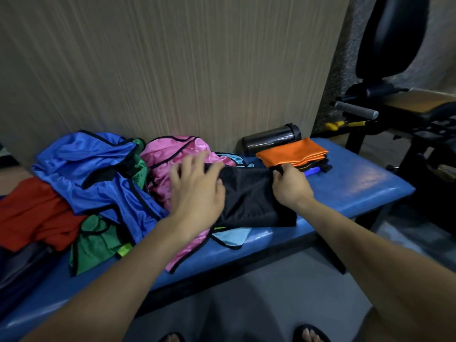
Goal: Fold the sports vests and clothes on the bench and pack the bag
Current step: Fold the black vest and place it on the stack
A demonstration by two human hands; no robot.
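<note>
To fold the black garment [249, 196] flat on the worktop [350, 183], the left hand [197, 191] should press with straight, spread fingers while the right hand [291, 183], pinching its far corner, pulls it taut.

Bench [357, 183] blue. Folded garment [249, 196] black. Folded stack top [292, 150] orange. Vests: blue [93, 169], pink [172, 151], green [96, 243], all black-trimmed. Cloth at left [32, 211] red. Bottle [270, 139] dark. Wall [172, 70] beige, streaked.
</note>
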